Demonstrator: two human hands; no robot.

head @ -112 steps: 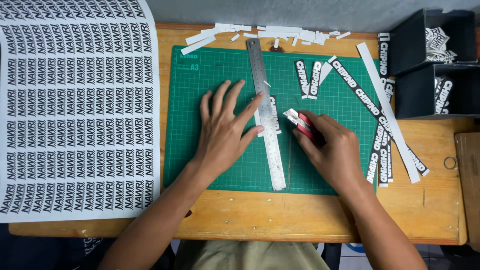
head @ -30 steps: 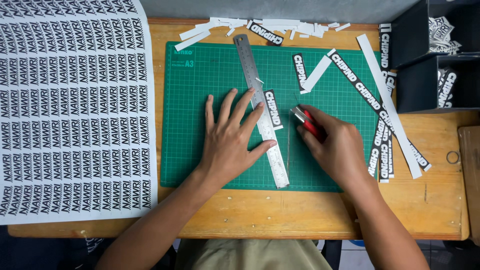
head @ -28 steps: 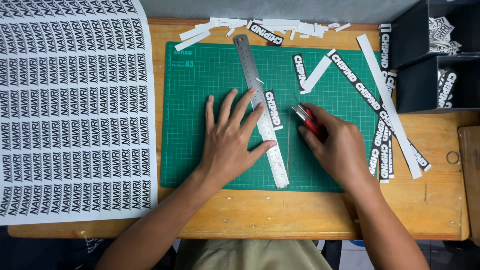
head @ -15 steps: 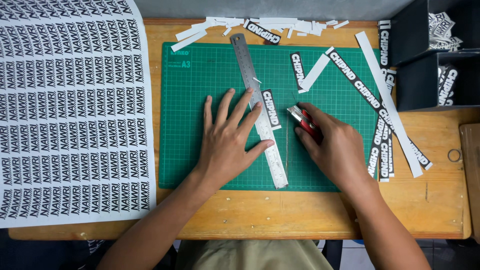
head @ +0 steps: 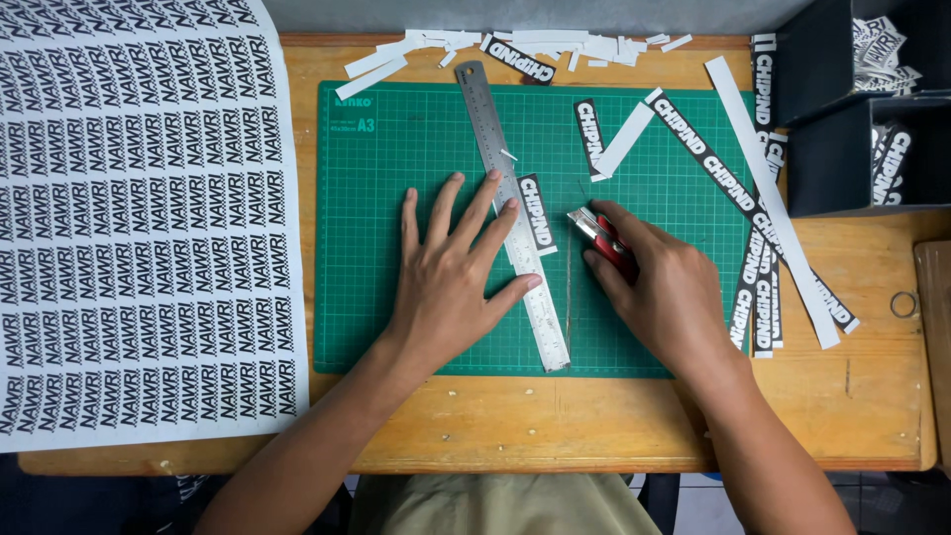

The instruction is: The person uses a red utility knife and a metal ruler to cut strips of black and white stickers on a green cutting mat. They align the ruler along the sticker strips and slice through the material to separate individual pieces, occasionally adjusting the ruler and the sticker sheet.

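lying between both hands (head: 451, 282) — label strip (head: 536, 214)

place: small craft/sticker-cutting workshop | evidence: green cutting mat (head: 436, 327) laid on wooden bench (head: 614, 426) | steel ruler (head: 515, 208) and red utility knife (head: 599, 238) seen on mat | printed label sheet (head: 139, 218) at left | cut strips (head: 763, 198) scattered | black sorting bins (head: 842, 149) filled with labels

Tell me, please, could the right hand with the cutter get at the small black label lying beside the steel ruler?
Probably yes: the right hand holds the red cutter just right of the black label, with only bare green cutting mat between them.
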